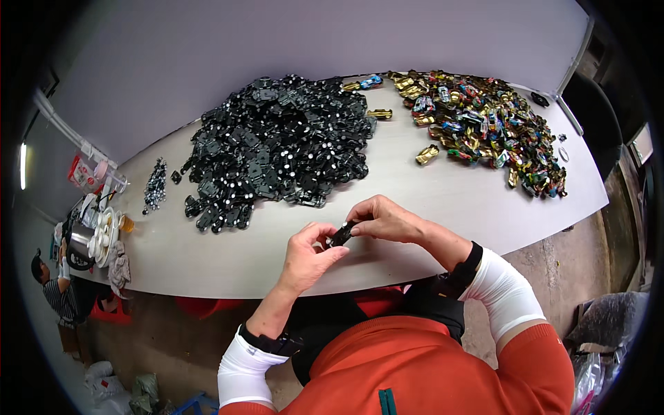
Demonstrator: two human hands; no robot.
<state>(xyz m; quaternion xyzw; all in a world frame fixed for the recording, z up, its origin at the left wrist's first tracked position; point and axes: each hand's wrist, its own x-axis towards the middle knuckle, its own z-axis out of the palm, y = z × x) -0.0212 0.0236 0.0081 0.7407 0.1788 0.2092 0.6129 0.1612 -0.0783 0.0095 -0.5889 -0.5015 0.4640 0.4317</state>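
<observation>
Near the front edge of the table (228, 266), a small black toy car chassis (341, 236) is pinched between both my hands. My left hand (303, 257) grips its left end with thumb and fingertips. At its upper right end, my right hand (387, 220) closes thumb and forefinger on it. Fingers partly cover the piece. Beyond my hands lies a large heap of black toy car chassis (273, 149) with whitish wheel parts. Toward the far right is a heap of gold and multicoloured toy cars (477, 121). One gold toy car (427, 154) lies apart, between the heaps.
A small row of shiny wheel parts (155, 185) lies left of the black heap. At the left end stand a metal pot (81, 242), a white tray with cups (105, 238), an amber drink glass (126, 223) and a cloth (119, 266). Another person (59, 294) is beyond.
</observation>
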